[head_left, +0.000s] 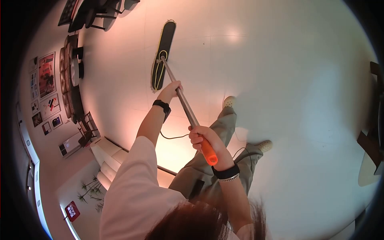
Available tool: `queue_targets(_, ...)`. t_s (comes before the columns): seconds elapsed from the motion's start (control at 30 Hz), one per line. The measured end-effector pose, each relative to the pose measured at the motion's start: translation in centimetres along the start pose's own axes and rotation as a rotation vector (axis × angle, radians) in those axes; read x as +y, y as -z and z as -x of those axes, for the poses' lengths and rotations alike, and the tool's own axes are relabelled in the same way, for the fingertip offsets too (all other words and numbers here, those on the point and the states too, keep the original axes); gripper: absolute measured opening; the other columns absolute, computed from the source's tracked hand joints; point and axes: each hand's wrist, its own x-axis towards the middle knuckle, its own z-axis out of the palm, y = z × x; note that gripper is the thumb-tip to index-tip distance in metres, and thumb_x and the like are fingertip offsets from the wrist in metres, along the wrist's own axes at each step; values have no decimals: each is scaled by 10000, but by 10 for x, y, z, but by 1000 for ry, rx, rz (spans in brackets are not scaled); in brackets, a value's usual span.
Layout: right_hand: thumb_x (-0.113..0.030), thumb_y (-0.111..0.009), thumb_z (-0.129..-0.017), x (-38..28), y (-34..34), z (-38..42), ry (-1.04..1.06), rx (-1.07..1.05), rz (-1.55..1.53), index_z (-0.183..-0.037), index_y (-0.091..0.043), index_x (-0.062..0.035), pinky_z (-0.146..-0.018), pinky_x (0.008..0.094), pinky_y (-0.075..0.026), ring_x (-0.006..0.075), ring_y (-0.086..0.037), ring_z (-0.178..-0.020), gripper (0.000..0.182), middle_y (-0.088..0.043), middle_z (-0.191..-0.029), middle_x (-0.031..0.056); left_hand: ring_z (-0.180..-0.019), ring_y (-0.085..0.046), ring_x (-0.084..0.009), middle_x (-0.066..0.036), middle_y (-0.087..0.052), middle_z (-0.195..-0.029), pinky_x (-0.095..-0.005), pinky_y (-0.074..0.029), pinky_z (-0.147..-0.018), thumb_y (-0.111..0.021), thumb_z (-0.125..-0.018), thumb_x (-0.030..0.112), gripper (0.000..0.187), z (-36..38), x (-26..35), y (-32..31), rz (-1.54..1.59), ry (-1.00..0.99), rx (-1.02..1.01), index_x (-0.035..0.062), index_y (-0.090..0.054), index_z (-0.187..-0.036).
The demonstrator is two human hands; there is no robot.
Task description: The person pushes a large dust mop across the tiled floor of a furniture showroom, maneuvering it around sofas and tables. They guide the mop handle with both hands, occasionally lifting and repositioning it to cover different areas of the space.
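A flat dust mop has its long dark head point(169, 36) lying on the pale floor, with yellowish fringe at its edges and a yellow cord looped over it. Its metal pole point(186, 106) slants from the head back toward my body. My left hand point(172, 89) is closed around the pole, partway up from the mop head. Nearer to me, my right hand point(207, 138) wraps the top of the pole at the orange grip point(209, 153), whose end sticks out below my fist. A dark cable point(172, 138) runs near my left wrist.
My clog-covered feet point(229, 101) stand on the floor point(280, 80) right of the pole. Leather sofas point(67, 80) and chairs point(95, 16) line the left side. A cream sofa point(109, 162) is close at lower left, by a plant point(91, 190). Dark furniture point(370, 150) is at the right edge.
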Motion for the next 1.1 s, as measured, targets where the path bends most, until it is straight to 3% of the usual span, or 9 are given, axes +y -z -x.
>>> queue_targets(0.2,-65,-424,-759,25,-5,115,165,25,55,-894,-387,-6,-450,146,-266,10,-315,-506,152,-324,-631,-39,-422,-393,-146,-33,-395,-487,-268,-342,-392,-451,-652,111,112,59,-32,-86,-57,-81,-161,70,-418,-553)
queue_targets(0.4,-51,-411,-763,55,99,278,187,210,-15,-904,-435,-37,-337,147,-223,6,-267,-390,144,-293,-547,-57,-433,-422,-165,-61,-430,-477,-296,-335,-384,-464,-656,117,181,154,-158,-257,-28,-174,-156,76,-429,-484)
queue_targets(0.43,-49,-417,-754,61,110,313,206,239,-10,-905,-432,-34,-338,150,-219,9,-267,-383,153,-301,-540,-49,-438,-421,-152,-38,-415,-475,-280,-345,-403,-478,-674,111,154,140,-194,-282,47,-183,-263,85,-434,-529)
queue_targets(0.53,-30,-401,-730,95,119,424,313,464,67,-924,-426,-19,-317,164,-207,18,-248,-356,195,-307,-518,-35,-395,-438,-176,-73,-434,-450,-301,-346,-377,-475,-676,122,222,240,-269,-377,149,-250,-255,48,-421,-473)
queue_targets(0.6,-15,-383,-712,121,120,493,337,625,149,-931,-423,-8,-310,172,-206,24,-248,-351,222,-315,-512,-28,-378,-429,-191,-88,-443,-446,-305,-340,-365,-469,-662,128,219,303,-316,-430,106,-155,-241,37,-422,-467)
queue_targets(0.73,2,-375,-711,173,113,591,360,934,184,-925,-414,-24,-266,174,-169,28,-209,-311,219,-265,-477,-41,-373,-428,-201,-89,-408,-443,-315,-348,-357,-452,-651,99,179,396,-408,-510,212,110,-502,30,-401,-494)
queue_targets(0.83,-23,-415,-754,215,96,625,439,1024,160,-1022,-393,-25,-312,156,-218,29,-275,-371,269,-308,-528,-44,-374,-404,-196,-82,-397,-454,-314,-357,-370,-431,-652,83,162,441,-468,-547,206,385,-660,46,-383,-501)
queue_targets(0.93,-35,-421,-778,243,93,640,428,1155,189,-1064,-385,-24,-306,136,-205,23,-271,-371,288,-318,-539,-39,-371,-372,-187,-72,-375,-454,-310,-352,-380,-415,-653,70,160,472,-492,-567,190,589,-732,61,-360,-503)
queue_targets(1.1,-38,-438,-777,294,60,622,548,1063,87,-1030,-408,-53,-307,137,-247,28,-300,-382,256,-353,-564,-30,-376,-340,-171,-47,-342,-448,-306,-335,-384,-394,-647,39,118,517,-492,-535,161,755,-741,67,-340,-547)
